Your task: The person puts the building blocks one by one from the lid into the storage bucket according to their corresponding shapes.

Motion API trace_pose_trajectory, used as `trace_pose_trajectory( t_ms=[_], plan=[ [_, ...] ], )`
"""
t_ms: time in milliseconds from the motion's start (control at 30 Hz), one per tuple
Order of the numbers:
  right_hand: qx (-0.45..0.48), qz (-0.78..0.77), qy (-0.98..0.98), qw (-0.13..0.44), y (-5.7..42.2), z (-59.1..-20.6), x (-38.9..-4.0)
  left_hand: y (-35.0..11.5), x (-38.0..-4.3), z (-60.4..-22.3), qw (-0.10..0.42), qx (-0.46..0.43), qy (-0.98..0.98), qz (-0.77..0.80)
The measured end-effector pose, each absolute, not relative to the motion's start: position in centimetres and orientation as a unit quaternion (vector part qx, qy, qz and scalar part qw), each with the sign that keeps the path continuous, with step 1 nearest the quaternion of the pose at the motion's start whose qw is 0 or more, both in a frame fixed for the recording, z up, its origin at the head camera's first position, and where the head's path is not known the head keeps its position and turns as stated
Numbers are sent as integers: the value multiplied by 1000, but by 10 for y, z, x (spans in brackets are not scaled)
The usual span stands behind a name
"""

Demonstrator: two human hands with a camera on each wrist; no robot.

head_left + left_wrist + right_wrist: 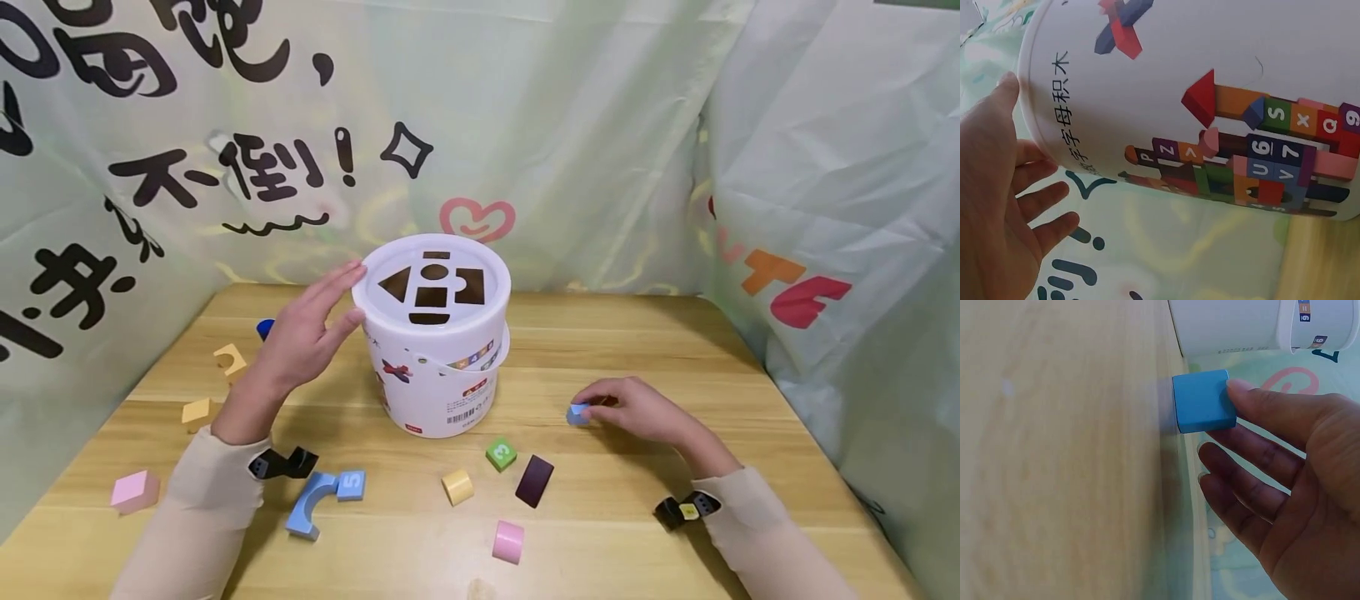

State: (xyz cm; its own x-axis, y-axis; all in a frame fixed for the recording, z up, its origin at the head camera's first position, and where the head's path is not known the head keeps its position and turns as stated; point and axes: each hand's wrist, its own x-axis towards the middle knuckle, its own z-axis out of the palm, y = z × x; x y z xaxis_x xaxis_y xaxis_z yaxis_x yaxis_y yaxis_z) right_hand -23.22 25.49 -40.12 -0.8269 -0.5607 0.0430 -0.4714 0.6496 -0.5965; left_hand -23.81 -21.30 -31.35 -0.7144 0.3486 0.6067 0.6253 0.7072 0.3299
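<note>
A white bucket [435, 375] stands upright on the table, its lid [480, 258] pierced by holes of various shapes. My left hand [303, 329] touches the left side of the lid's rim, thumb and fingers extended; in the left wrist view the fingers [1054, 234] lie along the bucket's edge. To the right of the bucket, my right hand [637, 408] pinches a small blue block [1204, 401] between thumb and fingers, close over the tabletop. The other fingers of that hand are loosely bent.
In front of the bucket lie a green block [501, 454], a yellow rounded block [457, 487], a dark block [535, 481] and a pink rounded block [508, 542]. A blue arch [307, 508], a blue cube [351, 485] and a pink block [135, 492] lie near my left forearm. Fabric walls enclose the table.
</note>
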Motion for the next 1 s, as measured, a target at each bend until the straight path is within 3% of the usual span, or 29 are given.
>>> trace_pose_trajectory(
  t_ms=[467, 1000],
  plan=[
    [-263, -293, 917, 72, 258, -399, -231, -208, -244, -316, 272, -278, -878, -279],
    [-273, -272, 922, 45, 245, -376, -237, -209, -241, -317, 328, -296, -862, -250]
  ],
)
